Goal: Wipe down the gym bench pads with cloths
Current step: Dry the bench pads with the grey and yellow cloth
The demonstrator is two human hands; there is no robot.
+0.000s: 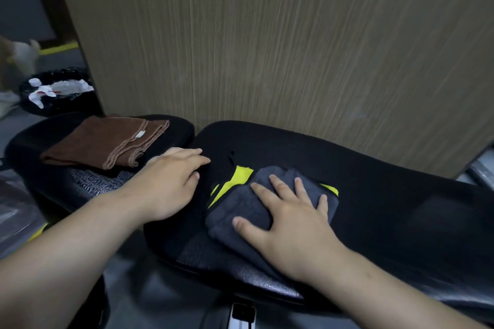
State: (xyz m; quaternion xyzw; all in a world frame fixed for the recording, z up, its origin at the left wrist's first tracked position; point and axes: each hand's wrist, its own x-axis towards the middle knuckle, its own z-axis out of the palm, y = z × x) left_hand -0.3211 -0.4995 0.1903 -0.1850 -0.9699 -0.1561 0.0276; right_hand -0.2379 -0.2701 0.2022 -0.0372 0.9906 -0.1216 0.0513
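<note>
Since the wood-grain wall (294, 48) sits right behind the bench, both pads get reached from the near side. Main pad (387, 208) is the big black one, and it looks like it's the one being wiped at the moment. Seat pad (32, 147) is off to the left, apart from it by a gap, with a folded brown cloth (107, 141) parked on it, probably a spare kept handy. Grey cloth (240, 211) lies folded on the main pad over its yellow logo. Right hand (291, 219) presses flat on it, fingers (279, 184) spread wide to push, not gripping. Left hand (171, 181) rests empty on the pad edge, fingers loosely together, likely bracing.
</note>
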